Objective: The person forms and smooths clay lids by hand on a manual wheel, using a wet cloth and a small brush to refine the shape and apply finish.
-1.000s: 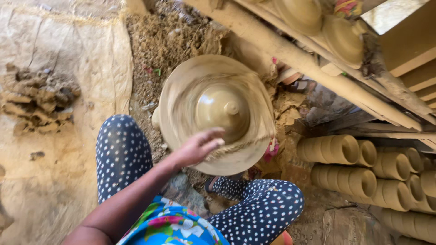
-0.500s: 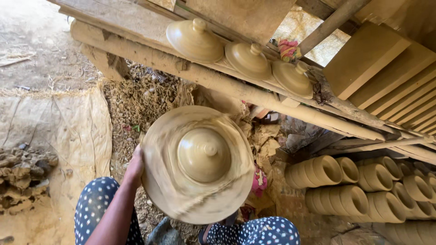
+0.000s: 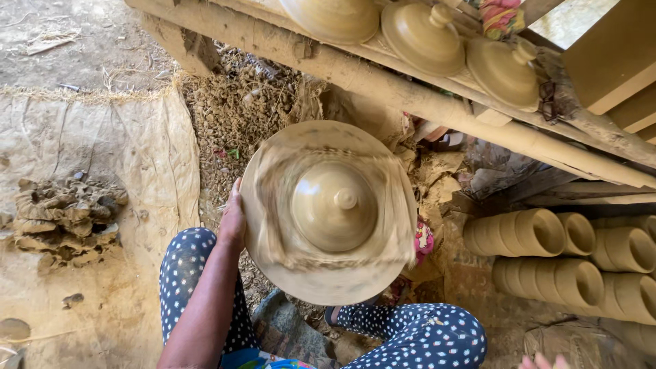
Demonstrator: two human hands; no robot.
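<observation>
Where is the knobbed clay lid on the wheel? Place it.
Head view, centre: the clay lid sits on the wheel, left hand at its left rim.

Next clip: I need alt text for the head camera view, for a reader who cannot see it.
A person's left hand rests on the rim of a blurred, spinning potter's wheel carrying a knobbed clay lid. Only fingertips of the right hand show at the bottom edge. Finished lids sit on a plank above, clay cups are stacked at right, and a clay lump lies at left.

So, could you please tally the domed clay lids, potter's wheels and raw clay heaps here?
Domed tan clay lids with knobs: 4
Round spinning clay-coated potter's wheel: 1
Lumpy brown raw clay heap: 1
Total: 6
</observation>
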